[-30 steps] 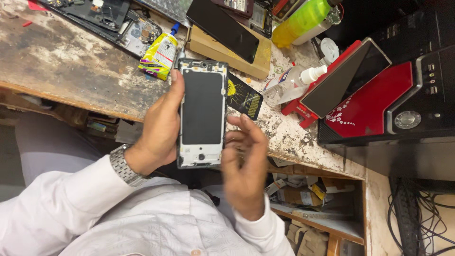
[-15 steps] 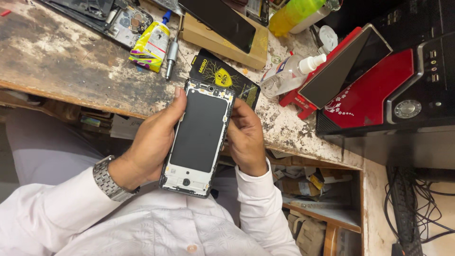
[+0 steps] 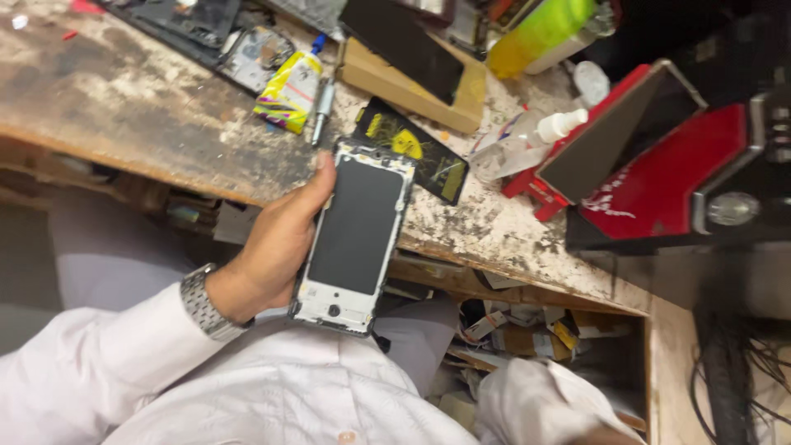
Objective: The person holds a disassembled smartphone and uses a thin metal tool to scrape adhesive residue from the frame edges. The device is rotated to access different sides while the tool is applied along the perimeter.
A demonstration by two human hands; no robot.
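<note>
The left hand (image 3: 276, 239) held an opened phone (image 3: 356, 237) by its long side, up above the person's lap and just in front of the table (image 3: 124, 107) edge. The fingers were wrapped around the left edge of the phone, and the thumb tip (image 3: 325, 165) pressed near the top corner. A metal watch (image 3: 202, 301) sat on that wrist, next to a white sleeve.

The phone looked like it was taken apart. A big dark plate covered the middle, and the pale frame showed at the top and bottom. No back cover was on it, so the job looked only partly done. Putting the phone back together, or taking more off, seemed to be left.

On the table behind the phone lay a yellow packet (image 3: 288, 91) and a black and yellow card (image 3: 412, 148), touching the top of the phone in the picture. Further right stood a small clear bottle (image 3: 519, 144) and a red box (image 3: 659, 165).

The right hand (image 3: 535, 404) was low at the bottom right, away from the phone. It was blurry, so I could not tell how its fingers sat or if it held anything.
</note>
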